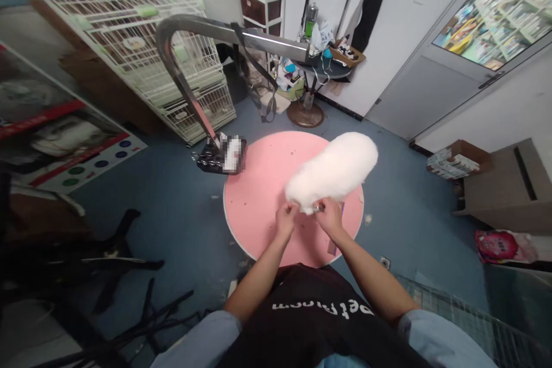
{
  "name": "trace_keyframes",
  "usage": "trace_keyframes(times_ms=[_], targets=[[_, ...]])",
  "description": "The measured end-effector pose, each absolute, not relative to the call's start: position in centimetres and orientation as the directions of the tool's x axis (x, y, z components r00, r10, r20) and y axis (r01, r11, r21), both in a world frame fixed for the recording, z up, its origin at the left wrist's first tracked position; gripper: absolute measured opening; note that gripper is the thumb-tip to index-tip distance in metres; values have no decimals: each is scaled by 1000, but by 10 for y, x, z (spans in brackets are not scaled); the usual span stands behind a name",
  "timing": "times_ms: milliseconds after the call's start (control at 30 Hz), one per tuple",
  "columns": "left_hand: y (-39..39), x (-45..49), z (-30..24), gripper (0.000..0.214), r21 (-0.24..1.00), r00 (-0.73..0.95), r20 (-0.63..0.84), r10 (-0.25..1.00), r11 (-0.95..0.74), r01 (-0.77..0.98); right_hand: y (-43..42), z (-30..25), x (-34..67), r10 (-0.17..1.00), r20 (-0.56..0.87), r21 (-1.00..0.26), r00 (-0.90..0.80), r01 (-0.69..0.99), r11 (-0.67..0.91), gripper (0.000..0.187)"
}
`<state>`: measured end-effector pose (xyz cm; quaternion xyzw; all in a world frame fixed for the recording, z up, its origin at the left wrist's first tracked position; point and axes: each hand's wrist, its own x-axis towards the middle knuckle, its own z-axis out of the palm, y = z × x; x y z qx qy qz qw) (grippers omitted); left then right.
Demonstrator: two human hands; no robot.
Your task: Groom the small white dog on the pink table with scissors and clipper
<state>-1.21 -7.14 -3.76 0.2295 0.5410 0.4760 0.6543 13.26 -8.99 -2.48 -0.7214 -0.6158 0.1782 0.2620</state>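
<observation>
A white, long-haired animal (pixel 336 169), its head and legs not distinguishable, is on a round pink table (pixel 259 195). Its body slants from upper right toward my hands. My left hand (pixel 287 219) is closed at its near end, fingers pinched against the fur; whether a paw is between them is hidden. In my right hand (pixel 329 215) is a small shiny metal tool (pixel 319 207), possibly nail clippers, its tip beside the fur. Partly under my right forearm lies a flat brown piece with a purple edge (pixel 332 246).
A metal grooming arm (pixel 194 98) rises from a clamp at the table's left edge, with black straps (pixel 267 100) hanging from it. White wire cages (pixel 142 40) stand at left. Behind are a small cluttered table (pixel 332 72) and a grey door (pixel 431 63). Cartons (pixel 459 161) sit at right.
</observation>
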Motion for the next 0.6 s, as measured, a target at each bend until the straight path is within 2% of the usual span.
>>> trace_keyframes(times_ms=[100, 167, 300, 467, 600], targets=[[-91, -5, -43, 16, 760, 106, -540, 835, 538, -365, -104, -30, 115, 930, -63, -740, 363, 608, -288, 13], [-94, 1, -47, 16, 705, 184, -577, 796, 599, -380, -111, -32, 105, 899, -91, -780, 428, 531, -331, 14], [-85, 5, -49, 22, 615, 288, -610, 738, 670, -415, -124, -35, 93, 876, -39, -810, 480, 499, -309, 19], [-75, 2, -48, 27, 594, 376, -603, 703, 711, -375, -134, -45, 84, 872, 4, -776, 489, 552, -306, 25], [-70, -3, -50, 18, 580, 383, -649, 657, 754, -310, -139, -55, 80, 822, -41, -875, 568, 377, -303, 30]])
